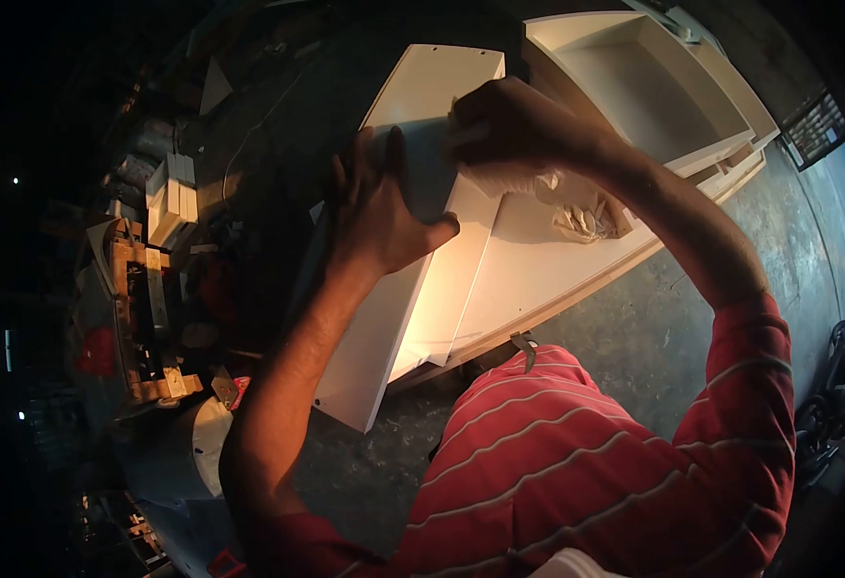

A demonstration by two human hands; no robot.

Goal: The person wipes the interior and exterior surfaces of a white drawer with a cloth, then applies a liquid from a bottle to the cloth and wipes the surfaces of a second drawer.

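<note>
While our left hand (389, 217) lies spread across the long white panel (428, 178), our right hand (504, 125) is bunched up at the panel's right-hand edge. We've got the left one loose and splayed, palm side down, thumb poking out toward that same edge, so it's resting on the thing rather than closed around it. The right one is curled tight on what looks like a pale cloth (509, 181), with some of it showing under the fist, though our own fingers hide the rest.

As for where the panel is, we have it at the left end of the white worktop (538, 275), running away from us at a slant, near end sticking out past the front edge. We can see two small dark dots at its far end.

To the right of the cloth we've got a crumpled pale wad (581, 223) on the worktop, and further back sits a shallow white drawer (649, 96), open side up. Bright light hits the strip right beside the panel. Off to our left, it's dim: we can make out pale blocks (174, 202) stacked up, plus a wooden frame (126, 299) in the clutter.
</note>
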